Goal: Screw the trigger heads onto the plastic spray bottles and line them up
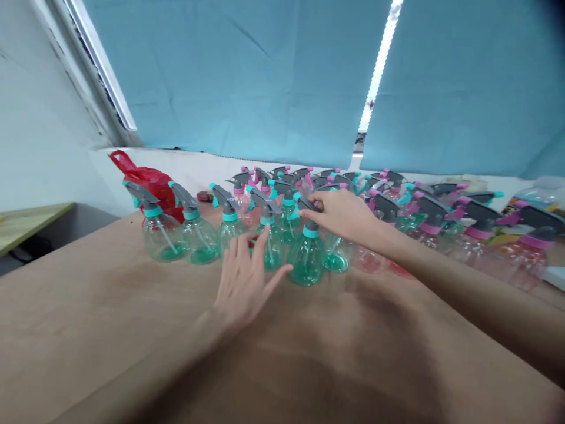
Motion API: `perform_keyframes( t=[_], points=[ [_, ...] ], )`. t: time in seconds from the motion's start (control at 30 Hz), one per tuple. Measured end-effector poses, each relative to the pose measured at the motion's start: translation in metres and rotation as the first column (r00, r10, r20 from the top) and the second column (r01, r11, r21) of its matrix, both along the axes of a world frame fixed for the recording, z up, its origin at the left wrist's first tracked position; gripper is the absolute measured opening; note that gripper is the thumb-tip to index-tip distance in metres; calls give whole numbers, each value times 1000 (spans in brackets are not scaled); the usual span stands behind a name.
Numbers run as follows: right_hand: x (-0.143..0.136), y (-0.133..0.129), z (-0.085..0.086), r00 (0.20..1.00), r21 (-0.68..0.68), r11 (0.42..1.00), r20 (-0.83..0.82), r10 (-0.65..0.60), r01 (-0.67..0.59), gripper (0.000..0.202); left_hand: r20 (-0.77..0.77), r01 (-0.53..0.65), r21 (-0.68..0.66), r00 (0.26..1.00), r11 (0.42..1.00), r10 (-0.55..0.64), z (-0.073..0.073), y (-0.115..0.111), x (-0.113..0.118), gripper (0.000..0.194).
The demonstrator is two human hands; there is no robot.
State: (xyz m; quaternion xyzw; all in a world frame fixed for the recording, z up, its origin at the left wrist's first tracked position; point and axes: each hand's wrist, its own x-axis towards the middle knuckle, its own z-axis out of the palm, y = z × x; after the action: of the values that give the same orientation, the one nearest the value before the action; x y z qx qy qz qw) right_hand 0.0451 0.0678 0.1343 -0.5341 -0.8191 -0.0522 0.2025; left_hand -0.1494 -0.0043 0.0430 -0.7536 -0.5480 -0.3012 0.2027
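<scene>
Right hand [338, 213] grips the grey trigger head [311, 224] of a round, green-tinted plastic spray bottle [305, 260] fronting similar bottles [274, 250], left hand [241, 280] open nearby; a sideways swing might topple close-set neighbours.

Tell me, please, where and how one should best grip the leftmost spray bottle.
Probably by the turquoise collar, coming from the front: the leftmost spray bottle stands upright, its round body bulges wider below the collar, and the red bag lies behind it.
</scene>
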Motion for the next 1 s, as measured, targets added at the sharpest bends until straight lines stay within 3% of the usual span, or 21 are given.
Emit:
perform_keyframes(
  t=[0.1, 0.27, 0.4, 0.53, 0.67, 0.77, 0.87, 1.0],
  points=[
    [7, -17, 1, 999, -21, 999, -29, 33, -34, 33, 166, 181, -169, 974, 969, -153, -6, -20, 15, 65],
    [23, -53, 3, 985, -102, 991, -157, 72, -89, 34, 465, 341, -408, 876, 847, -129, -19, -32, 46, 87],
    [47, -74, -3, 944, -166, 970, -307, 121, -178, 39, 554, 477, -423, 809, 771, -197, -24, -36, 67, 79],
    [75, -84, -24, 805, -334, 854, -573, 154, -400, 35, 614, 524, -406, 763, 749, -201, -25, -41, 81, 74],
    [92, -84, -54, 670, -353, 779, -733, 114, -518, 50, 647, 580, -406, 728, 707, -226, -28, -43, 95, 77],
    [99, -80, -66, 600, -274, 804, -790, 124, -527, 52, 647, 578, -412, 730, 704, -220, -32, -43, 107, 81],
    [105, -78, -68, 618, -179, 876, -770, 158, -447, 51, 641, 604, -410, 724, 683, -255, -36, -38, 118, 79],
    [110, -74, -68, 614, -147, 903, -776, 148, -403, 38, 650, 670, -387, 686, 634, -327, -41, -27, 129, 82]
  ],
)
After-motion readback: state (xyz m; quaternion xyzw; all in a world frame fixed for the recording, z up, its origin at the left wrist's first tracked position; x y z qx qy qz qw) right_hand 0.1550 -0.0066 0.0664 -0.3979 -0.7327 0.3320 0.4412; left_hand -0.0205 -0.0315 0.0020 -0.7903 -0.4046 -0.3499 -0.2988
